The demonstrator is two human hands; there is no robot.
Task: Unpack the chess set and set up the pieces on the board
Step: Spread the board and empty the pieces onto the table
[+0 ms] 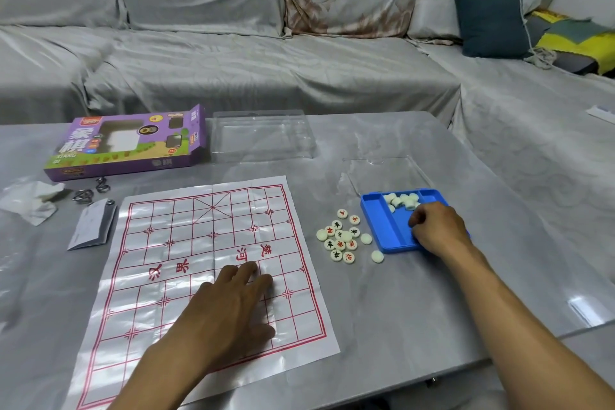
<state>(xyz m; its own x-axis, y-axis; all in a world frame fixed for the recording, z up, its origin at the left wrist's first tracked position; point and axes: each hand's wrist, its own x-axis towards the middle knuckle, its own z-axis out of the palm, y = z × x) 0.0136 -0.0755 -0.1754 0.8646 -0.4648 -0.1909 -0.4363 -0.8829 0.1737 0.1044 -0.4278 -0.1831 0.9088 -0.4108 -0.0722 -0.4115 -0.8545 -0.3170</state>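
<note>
My left hand (233,303) presses flat on the board (206,276), my right hand (432,226) curls over pieces (401,200) in the blue tray (379,223); hasty scooping could scatter them off the table (416,309).

home living room | covered sofa (233,53) | cushion (491,23) | table (416,309)

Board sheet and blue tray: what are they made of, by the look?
Board sheet: likely thin glossy plastic film or coated paper; it shows fold creases, glare and lies flat.
Blue tray: apparently rigid moulded plastic, smooth with a slight sheen; uniform colour, thin raised walls, moulded divider.
</note>
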